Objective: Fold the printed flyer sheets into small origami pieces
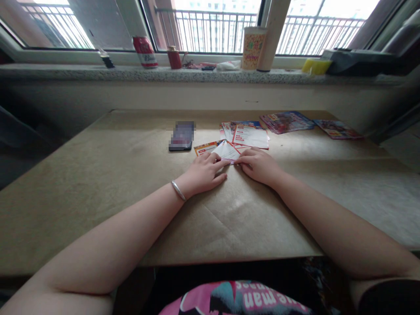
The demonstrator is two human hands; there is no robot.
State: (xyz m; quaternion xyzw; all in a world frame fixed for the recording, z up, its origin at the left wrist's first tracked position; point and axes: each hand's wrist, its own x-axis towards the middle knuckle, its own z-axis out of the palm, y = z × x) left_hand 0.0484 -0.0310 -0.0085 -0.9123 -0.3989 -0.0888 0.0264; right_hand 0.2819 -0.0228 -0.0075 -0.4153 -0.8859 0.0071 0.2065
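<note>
A folded paper sheet (225, 151), white with printed lines and a peaked top, lies on the table between my two hands. My left hand (210, 171) rests at its left lower edge, index finger stretched along the fold and thumb apart. At the right lower corner, my right hand (257, 165) has its fingers bent and closed on the paper's edge. Under and behind the folded piece is an orange-edged printed sheet (205, 149). Just beyond lie more printed leaflets (251, 136), overlapping in a loose pile.
A phone (181, 136) lies left of the papers. Colourful leaflets (288, 121) and another leaflet stack (337, 129) sit at the back right of the table (108, 175). On the windowsill stand a red-and-white can (145, 52), a red container (174, 57) and a patterned cup (253, 48).
</note>
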